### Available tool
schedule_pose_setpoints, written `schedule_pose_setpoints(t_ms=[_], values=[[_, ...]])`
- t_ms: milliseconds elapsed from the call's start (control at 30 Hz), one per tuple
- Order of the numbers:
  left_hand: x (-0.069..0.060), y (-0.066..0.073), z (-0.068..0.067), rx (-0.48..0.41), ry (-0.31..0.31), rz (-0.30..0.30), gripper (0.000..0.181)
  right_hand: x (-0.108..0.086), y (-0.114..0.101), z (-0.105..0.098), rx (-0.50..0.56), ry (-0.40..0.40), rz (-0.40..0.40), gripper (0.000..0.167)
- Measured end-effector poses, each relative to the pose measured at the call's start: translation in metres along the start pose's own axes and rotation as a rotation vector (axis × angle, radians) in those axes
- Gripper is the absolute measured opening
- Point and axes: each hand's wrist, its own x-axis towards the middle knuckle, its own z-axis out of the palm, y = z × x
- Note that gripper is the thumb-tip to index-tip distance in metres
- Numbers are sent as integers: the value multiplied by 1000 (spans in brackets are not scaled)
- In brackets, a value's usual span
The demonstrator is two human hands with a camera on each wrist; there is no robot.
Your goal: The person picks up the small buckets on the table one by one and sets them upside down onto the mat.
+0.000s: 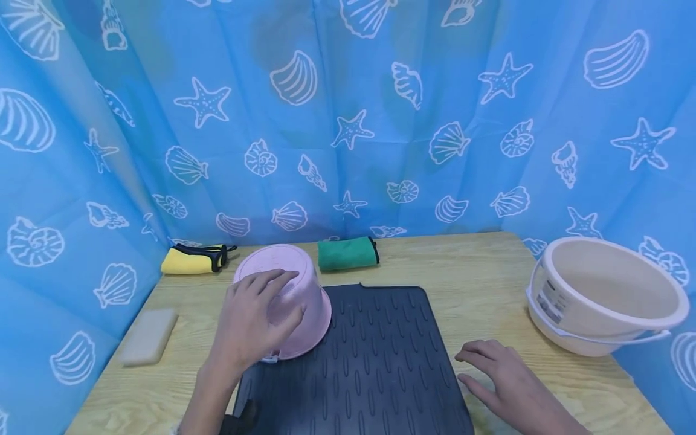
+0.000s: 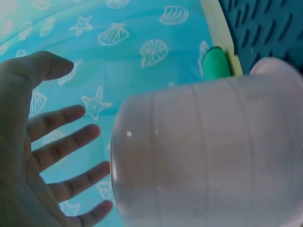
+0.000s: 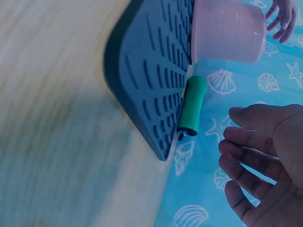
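A pink bucket [image 1: 310, 296] stands upside down on the left part of a black ridged mat [image 1: 370, 356], its base facing up. Over that base hovers my left hand [image 1: 247, 323], fingers spread and slightly bent, thumb apart. In the left wrist view the fingertips come close to the rim of the bucket's base [image 2: 208, 151]; whether any finger touches it, I cannot tell. My right hand [image 1: 505, 383] is held by the right edge of the mat with loosely bent fingers and grips nothing. The right wrist view also shows it holding nothing.
At the right stands an upright cream bucket [image 1: 560, 302] with its handle lowered. Behind the mat lies a rolled green cloth [image 1: 348, 254]; a folded yellow cloth with black trim [image 1: 190, 260] is at the back left. A white sponge-like block [image 1: 149, 337] lies left. A blue shell-print curtain [image 1: 348, 121] surrounds the table.
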Motion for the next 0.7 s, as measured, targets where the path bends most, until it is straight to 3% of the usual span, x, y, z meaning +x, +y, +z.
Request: schedule_pose_setpoints(t_ms=[167,367,467,700], values=[[-11,12,6,-73,51,25,44,4,0,-12,-26,10,29,35],[-22,32,23,-269,99,78,41,8,3,-22,-43,34,35,36],[-29,41,35,-339,72,68,41,9,3,-25,-50,35,45,37],[-49,52,63,-414,-67,-72,43,8,4,-29,-62,37,41,40]])
